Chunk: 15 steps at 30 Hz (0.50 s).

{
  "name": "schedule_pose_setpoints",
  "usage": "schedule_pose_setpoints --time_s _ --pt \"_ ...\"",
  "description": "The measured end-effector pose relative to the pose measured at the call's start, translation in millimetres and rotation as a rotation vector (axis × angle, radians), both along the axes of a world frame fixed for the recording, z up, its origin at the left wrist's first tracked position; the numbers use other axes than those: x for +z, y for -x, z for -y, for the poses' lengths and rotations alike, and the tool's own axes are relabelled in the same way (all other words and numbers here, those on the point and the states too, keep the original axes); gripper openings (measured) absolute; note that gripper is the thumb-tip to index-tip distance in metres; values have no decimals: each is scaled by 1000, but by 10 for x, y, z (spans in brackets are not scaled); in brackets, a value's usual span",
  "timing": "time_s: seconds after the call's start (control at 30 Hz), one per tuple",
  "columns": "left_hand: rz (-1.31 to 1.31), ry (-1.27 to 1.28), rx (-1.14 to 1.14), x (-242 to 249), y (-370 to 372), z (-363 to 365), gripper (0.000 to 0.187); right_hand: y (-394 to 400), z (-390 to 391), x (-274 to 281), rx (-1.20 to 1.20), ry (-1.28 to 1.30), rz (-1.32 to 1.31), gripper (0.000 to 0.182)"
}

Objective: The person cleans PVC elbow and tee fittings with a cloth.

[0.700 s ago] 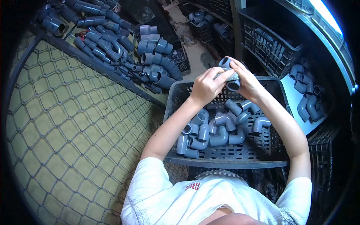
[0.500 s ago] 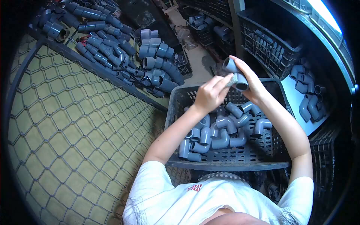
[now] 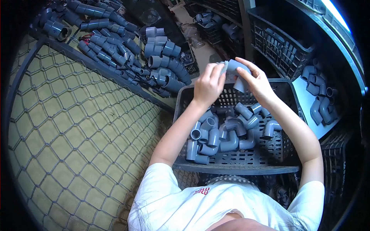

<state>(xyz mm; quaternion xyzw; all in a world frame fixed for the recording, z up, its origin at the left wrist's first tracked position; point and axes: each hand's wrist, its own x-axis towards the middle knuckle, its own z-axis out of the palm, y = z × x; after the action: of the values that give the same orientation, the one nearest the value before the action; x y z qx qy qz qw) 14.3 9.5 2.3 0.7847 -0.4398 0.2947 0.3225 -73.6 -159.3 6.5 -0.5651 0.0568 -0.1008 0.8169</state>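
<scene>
A grey plastic pipe elbow is held over the far side of the black crate by my right hand, with the thumb on top and fingers wrapped around it. My left hand pinches a small greenish scouring pad against the elbow's left opening. Below both hands, several more grey pipe elbows lie jumbled in the black crate. One elbow sits apart from the pile on the right side.
A wire mesh panel fills the left. Beyond its frame, rows of grey pipe fittings are stacked. At the right, several elbows lie on a white board, below another black crate. A metal post stands at the back.
My right hand has turned the elbow, so its openings point left and down instead of toward me. My left hand has shifted left and up with the pad to one opening.
</scene>
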Motion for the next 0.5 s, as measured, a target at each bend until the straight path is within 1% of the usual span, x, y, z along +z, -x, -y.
schedule_pose_setpoints --time_s 0.07,0.1,0.13,0.2,0.27,0.33,0.4,0.43,0.47,0.5 --pt "3 72 -68 -63 118 70 26 -15 48 54 -135 274 103 49" --pt "25 110 -110 -87 127 93 32 -34 74 69 -170 198 102 50" --pt "23 109 -109 -100 140 91 32 -40 93 82 -214 192 119 53" --pt "81 59 -203 -101 183 89 39 -55 82 88 -293 167 112 53" --pt "68 38 -240 -111 231 120 43 -92 121 -88 -201 62 34 54" --pt "137 43 -301 -95 243 166 42 -42 -27 -6 -60 -243 11 50" --pt "83 41 -244 -89 186 149 42 103 -102 181 3 -386 -129 47" --pt "23 52 -226 -119 141 154 41 61 -44 74 70 -420 -117 47" --pt "-34 66 -207 -145 107 156 41 70 -73 75 74 -421 -121 47" --pt "6 55 -220 -101 118 161 40 76 -111 89 21 -355 -126 46"
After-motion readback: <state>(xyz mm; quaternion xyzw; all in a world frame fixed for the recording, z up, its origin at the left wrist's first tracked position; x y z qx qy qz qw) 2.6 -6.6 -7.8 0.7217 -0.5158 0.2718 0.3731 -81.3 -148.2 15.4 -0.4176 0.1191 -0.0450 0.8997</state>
